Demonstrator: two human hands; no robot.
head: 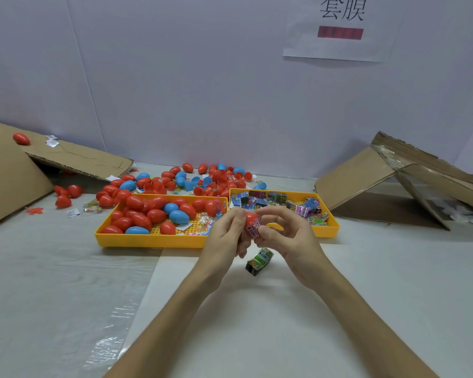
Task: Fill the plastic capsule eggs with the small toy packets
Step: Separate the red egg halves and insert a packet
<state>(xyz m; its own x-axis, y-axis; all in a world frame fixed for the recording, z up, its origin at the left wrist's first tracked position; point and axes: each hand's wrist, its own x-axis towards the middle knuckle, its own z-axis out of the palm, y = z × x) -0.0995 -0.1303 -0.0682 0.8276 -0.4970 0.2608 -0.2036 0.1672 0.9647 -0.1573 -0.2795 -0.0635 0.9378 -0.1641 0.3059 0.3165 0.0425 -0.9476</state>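
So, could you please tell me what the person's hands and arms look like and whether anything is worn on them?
The left hand and right hand are bare: no gloves, rings or plasters show. The left arm and right arm are bare too, with no sleeve, watch or bracelet in view down to the frame's edge.

The left hand [225,236], right hand [292,241] and both slender forearms [180,304] are bare.

One wide-angle camera, worn on the head, faces forward and down across the table [66,268] toward the back wall [202,77]. The left hand [224,237] and right hand [291,240] sit close, mid-frame.
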